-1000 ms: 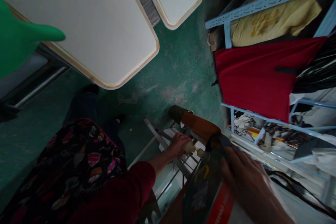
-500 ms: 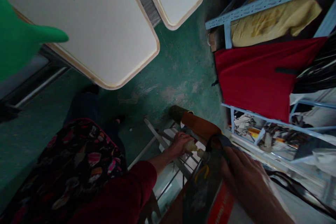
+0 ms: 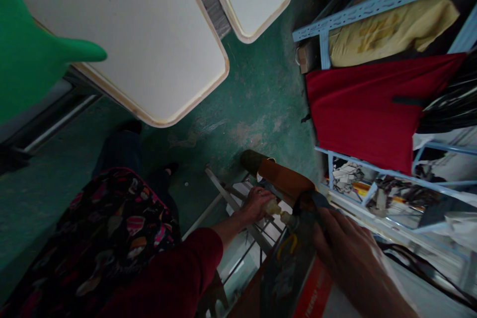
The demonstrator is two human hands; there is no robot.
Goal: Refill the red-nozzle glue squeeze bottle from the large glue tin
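My left hand [image 3: 257,204], reaching out of a maroon sleeve, is closed around a small translucent yellowish bottle [image 3: 273,207]. The bottle's narrow end points at a pale yellowish tip [image 3: 286,218] beside a dark printed piece [image 3: 285,263] with a yellow loop mark and a red lettered band. My right hand [image 3: 348,251] is closed over dark material [image 3: 311,202] at the upper end of that piece, its fingertips partly hidden. Just beyond lies an orange-brown rolled or tube-like piece [image 3: 285,176] with a dark green end.
White boards with tan edges [image 3: 149,49] fill the upper left, beside a green rounded object [image 3: 30,59]. A metal frame stand [image 3: 223,189] is below my left hand. Blue shelving [image 3: 324,47] at right carries a yellow sack [image 3: 387,32] and red cloth [image 3: 372,109]. The floor [image 3: 246,99] is green.
The view has shifted very slightly, so the boards and the green object sit a little further right. Both hands keep practically the same pose and hold.
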